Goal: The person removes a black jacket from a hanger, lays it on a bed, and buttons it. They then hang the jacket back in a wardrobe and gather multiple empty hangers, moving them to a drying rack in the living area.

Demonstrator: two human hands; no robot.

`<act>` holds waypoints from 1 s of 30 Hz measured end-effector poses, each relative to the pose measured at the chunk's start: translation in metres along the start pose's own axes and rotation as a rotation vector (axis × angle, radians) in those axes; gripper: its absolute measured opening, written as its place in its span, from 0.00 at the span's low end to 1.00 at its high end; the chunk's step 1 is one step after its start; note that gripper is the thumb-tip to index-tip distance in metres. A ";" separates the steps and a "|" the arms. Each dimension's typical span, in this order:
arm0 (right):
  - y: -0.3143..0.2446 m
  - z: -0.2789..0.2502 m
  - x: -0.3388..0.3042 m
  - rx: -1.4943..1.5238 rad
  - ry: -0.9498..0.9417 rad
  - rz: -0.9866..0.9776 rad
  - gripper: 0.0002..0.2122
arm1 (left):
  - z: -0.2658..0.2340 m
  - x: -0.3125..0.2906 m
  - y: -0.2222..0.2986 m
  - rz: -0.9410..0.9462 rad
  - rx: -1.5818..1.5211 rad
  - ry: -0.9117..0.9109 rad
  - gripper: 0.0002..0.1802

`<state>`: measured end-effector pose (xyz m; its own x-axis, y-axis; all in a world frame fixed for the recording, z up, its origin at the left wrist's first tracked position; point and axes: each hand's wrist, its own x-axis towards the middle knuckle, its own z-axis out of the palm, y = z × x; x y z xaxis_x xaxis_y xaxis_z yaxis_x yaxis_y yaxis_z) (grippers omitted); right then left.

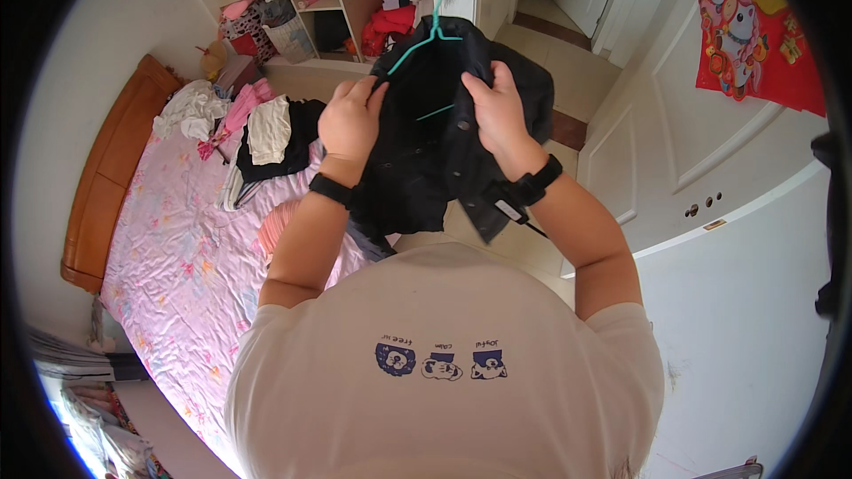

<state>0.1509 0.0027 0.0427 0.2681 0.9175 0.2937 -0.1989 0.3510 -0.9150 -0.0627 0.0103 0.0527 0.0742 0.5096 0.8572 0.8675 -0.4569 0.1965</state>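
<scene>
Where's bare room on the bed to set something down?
Pink bedspread: open stretch between wooden headboard and orange cloth. Crowded: its far end, under heaped clothes. Between left hand and right hand, black jacket and teal hanger take up the gap.

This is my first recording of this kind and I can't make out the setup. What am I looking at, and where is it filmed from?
There is no robot here: a person works with two bare hands. The single picture comes from a wide fisheye camera worn on the head and looking down, so straight edges bend and the person's pale T-shirt fills the lower middle. The left hand and right hand hold the upper part of a black garment, with a teal hanger partly inside it. To the left, a bed with a pink floral cover bears loose clothes, including a cream piece.
</scene>
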 end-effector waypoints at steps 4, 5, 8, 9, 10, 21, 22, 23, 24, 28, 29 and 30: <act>-0.034 0.015 -0.005 -0.055 -0.288 -0.050 0.15 | 0.001 0.009 0.001 -0.078 -0.179 0.051 0.11; -0.049 0.005 -0.005 -0.115 -0.409 -0.045 0.15 | -0.003 0.013 -0.003 -0.088 -0.228 0.072 0.12; -0.091 -0.029 -0.003 -0.588 -0.329 -0.475 0.12 | -0.020 0.026 -0.021 -0.039 -0.289 0.141 0.12; -0.101 -0.035 0.002 -0.752 -0.093 -0.749 0.15 | -0.027 0.029 -0.026 -0.022 -0.311 0.142 0.11; -0.115 -0.046 0.012 -0.971 0.052 -1.079 0.17 | -0.031 0.034 -0.031 0.031 -0.334 0.183 0.11; -0.112 -0.097 0.011 -1.107 -0.300 -0.671 0.16 | -0.034 0.038 -0.057 0.023 -0.565 0.002 0.10; -0.108 -0.099 0.010 -1.074 -0.285 -0.662 0.16 | -0.031 0.040 -0.061 -0.052 -0.592 -0.009 0.10; -0.104 -0.099 0.012 -1.030 -0.266 -0.635 0.16 | -0.030 0.043 -0.065 -0.169 -0.598 -0.049 0.10; -0.100 -0.099 0.011 -0.990 -0.244 -0.602 0.17 | -0.030 0.047 -0.068 -0.113 -0.471 0.049 0.10; -0.091 -0.089 0.011 -0.885 -0.212 -0.564 0.18 | -0.038 0.061 -0.046 0.036 -0.117 0.324 0.10; -0.090 -0.085 0.010 -0.885 -0.215 -0.569 0.18 | -0.040 0.058 -0.030 0.133 -0.192 0.258 0.11; -0.088 -0.080 0.009 -0.889 -0.215 -0.569 0.18 | -0.041 0.051 -0.013 0.215 -0.261 0.182 0.11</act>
<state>0.2465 -0.0352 0.1038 -0.0834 0.7065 0.7028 0.6826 0.5543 -0.4763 -0.0900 0.0122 0.1129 0.1319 0.2549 0.9579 0.6852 -0.7217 0.0977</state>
